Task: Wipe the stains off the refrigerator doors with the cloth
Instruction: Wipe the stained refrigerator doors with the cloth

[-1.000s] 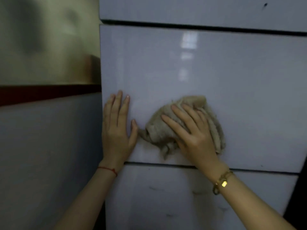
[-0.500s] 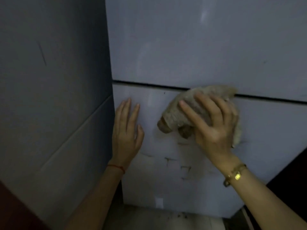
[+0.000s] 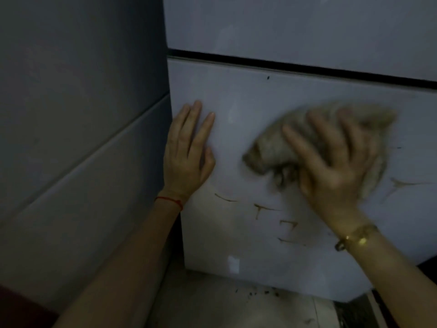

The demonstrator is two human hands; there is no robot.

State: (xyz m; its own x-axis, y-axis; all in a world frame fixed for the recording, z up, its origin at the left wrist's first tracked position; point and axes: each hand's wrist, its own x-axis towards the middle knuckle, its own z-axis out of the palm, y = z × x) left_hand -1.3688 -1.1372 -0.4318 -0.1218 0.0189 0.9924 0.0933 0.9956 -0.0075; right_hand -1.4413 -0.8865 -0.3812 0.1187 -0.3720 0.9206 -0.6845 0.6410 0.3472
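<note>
The white lower refrigerator door (image 3: 236, 91) fills the middle of the view, below a black gap under the upper door (image 3: 295, 24). My right hand (image 3: 335, 166) presses a bunched beige cloth (image 3: 272, 147) flat against the lower door; both are motion-blurred. My left hand (image 3: 189, 152) rests flat on the door's left edge, fingers together, holding nothing. Brown streaky stains (image 3: 267, 209) lie below the cloth, and another stain (image 3: 399, 185) sits to its right. A small dark speck (image 3: 268, 78) marks the door near its top.
A grey wall panel (image 3: 82, 114) stands right beside the refrigerator on the left. Below the door is a dirty tiled floor (image 3: 236, 304) with dark crumbs. A dark gap runs along the lower right corner.
The view has dropped from the middle door to the lower door. My right hand has carried the cloth down and rightward over it. My left hand has followed down the left edge.
</note>
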